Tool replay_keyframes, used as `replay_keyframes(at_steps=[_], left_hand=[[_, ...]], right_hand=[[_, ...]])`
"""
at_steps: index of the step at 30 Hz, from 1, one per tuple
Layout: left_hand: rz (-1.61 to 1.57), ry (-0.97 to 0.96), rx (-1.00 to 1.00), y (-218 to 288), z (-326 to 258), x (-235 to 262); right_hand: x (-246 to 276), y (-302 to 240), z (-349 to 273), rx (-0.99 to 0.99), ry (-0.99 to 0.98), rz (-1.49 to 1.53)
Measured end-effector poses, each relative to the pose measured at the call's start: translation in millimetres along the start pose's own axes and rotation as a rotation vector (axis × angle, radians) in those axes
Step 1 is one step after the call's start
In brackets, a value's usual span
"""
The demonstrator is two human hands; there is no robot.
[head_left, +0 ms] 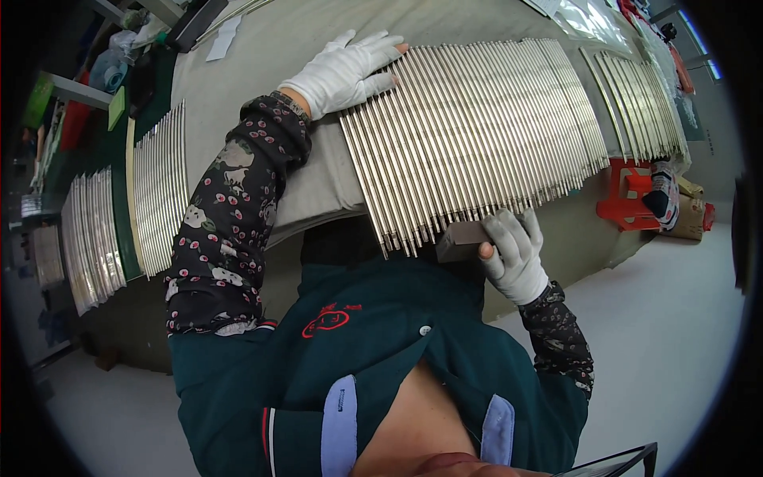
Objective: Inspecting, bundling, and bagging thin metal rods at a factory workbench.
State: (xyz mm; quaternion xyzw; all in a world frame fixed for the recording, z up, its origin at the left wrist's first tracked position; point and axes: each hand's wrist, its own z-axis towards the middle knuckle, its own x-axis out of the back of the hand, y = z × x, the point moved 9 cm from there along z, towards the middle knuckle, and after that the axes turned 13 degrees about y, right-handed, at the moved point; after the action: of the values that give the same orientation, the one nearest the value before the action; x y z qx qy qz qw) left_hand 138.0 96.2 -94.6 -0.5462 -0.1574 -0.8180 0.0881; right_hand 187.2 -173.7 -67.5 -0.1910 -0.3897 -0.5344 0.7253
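Observation:
A wide row of thin, shiny metal rods (477, 127) lies side by side on a cloth-covered table, their near ends jutting past its edge. My left hand (343, 75), in a white glove with bare fingertips, rests flat with fingers stretched out at the far left corner of the row, touching the outermost rods. My right hand (518, 258), gloved the same way, grips a grey-brown rectangular block (461, 240) between thumb and fingers. The block is right by the near rod ends; whether it touches them I cannot tell.
More rods (636, 103) lie at the far right, and another batch (161, 187) at the left beside wrapped bundles (94, 238). A red plastic stool (624, 199) stands past the table's right edge, near a cardboard box (690, 216). A white paper slip (224, 38) lies at the back left.

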Motion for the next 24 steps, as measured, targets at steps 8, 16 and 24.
replay_keyframes(at_steps=[8, 16, 24], left_hand=[[0.004, 0.01, -0.005, -2, 2, -3], [0.001, 0.037, -0.009, 1, 4, 0], [0.012, 0.016, -0.043, 3, 11, 1]], right_hand=[[-12, -46, 27, 0.164, 0.153, 0.122], [-11, -69, 28, 0.213, 0.239, 0.213], [-29, -62, 35, 0.175, 0.148, 0.167]])
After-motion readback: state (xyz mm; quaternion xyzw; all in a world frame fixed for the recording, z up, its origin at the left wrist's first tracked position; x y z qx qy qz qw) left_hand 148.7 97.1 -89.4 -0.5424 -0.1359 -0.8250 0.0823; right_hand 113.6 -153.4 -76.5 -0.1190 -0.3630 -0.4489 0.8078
